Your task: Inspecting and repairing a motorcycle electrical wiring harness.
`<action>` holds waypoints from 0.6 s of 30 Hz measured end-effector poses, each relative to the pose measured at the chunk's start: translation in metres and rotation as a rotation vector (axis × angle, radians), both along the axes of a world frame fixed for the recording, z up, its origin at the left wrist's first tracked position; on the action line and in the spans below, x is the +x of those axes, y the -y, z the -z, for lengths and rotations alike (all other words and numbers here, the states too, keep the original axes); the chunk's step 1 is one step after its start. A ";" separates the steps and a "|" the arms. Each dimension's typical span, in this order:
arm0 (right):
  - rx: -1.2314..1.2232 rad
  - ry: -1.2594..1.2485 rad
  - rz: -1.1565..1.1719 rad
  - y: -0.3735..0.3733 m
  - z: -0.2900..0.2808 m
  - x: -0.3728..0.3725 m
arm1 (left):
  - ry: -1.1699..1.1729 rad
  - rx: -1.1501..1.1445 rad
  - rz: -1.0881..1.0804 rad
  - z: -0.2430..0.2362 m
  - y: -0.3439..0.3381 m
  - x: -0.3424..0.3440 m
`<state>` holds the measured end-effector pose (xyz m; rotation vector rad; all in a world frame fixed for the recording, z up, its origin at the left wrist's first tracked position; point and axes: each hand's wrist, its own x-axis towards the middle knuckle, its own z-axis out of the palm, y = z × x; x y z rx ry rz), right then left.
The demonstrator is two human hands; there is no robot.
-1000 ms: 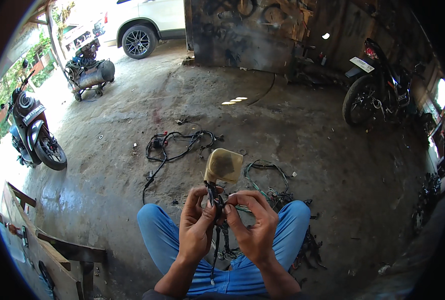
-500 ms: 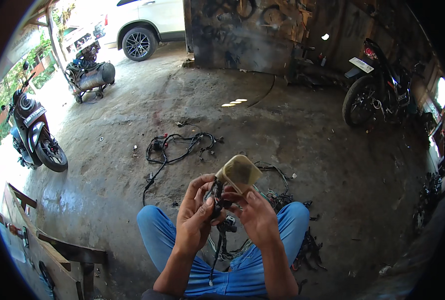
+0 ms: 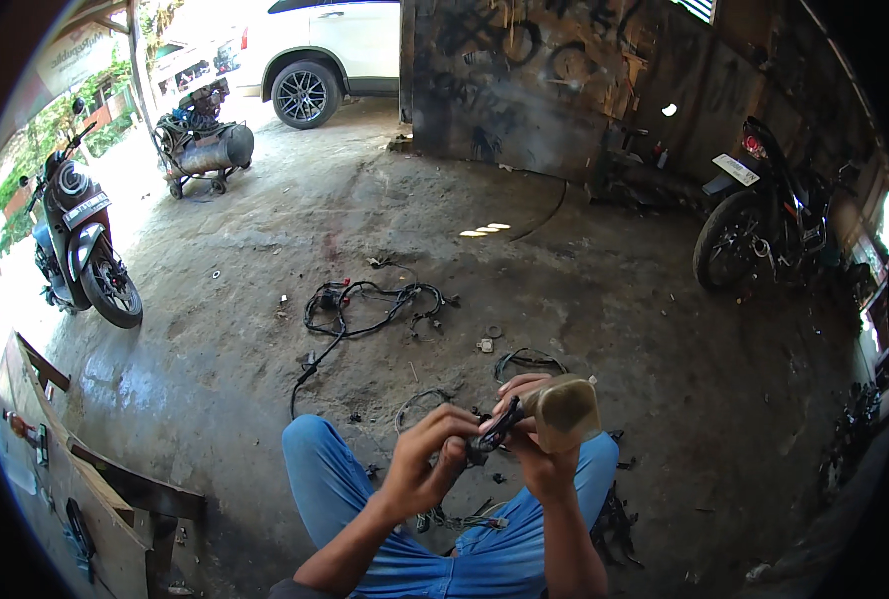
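- My left grip (image 3: pixel 425 463) is closed on a black wire bundle (image 3: pixel 501 427), fingers bent over it and thumb on the nearer side
- My right grip (image 3: pixel 547 469) is closed around the narrow end of a yellowish cover (image 3: pixel 569 411), which hides part of my palm
- The bundle lies between my two hands, slanting up toward the cover, all of it held above my lap
- My blue jeans (image 3: pixel 327 474) show below, knees spread to either side
- Beyond my left knee, a black wiring harness (image 3: pixel 342 324) sprawls in loops on the floor (image 3: pixel 215 399)
- A thinner coil of cable (image 3: pixel 529 357) lies just past my right fingers
- Farther off stand a scooter (image 3: pixel 95 262) at left and a motorcycle (image 3: pixel 732 243) at right
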<state>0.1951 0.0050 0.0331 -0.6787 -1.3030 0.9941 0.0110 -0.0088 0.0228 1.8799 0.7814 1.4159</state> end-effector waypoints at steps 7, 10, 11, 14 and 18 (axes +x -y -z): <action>0.229 0.166 -0.552 -0.040 -0.031 0.011 | 0.184 -0.121 0.197 -0.005 0.020 0.007; 0.235 0.191 -0.754 -0.059 -0.047 0.025 | 0.028 -0.304 0.412 -0.002 0.017 -0.005; 0.240 0.360 -0.783 -0.065 -0.057 0.030 | -0.086 -0.371 0.507 -0.009 0.012 -0.006; 0.262 0.676 -0.808 -0.073 -0.090 0.041 | -0.267 -0.419 0.598 -0.024 0.001 0.003; 0.428 1.238 -0.405 -0.065 -0.099 0.045 | -0.691 -0.451 -0.110 -0.003 -0.025 0.023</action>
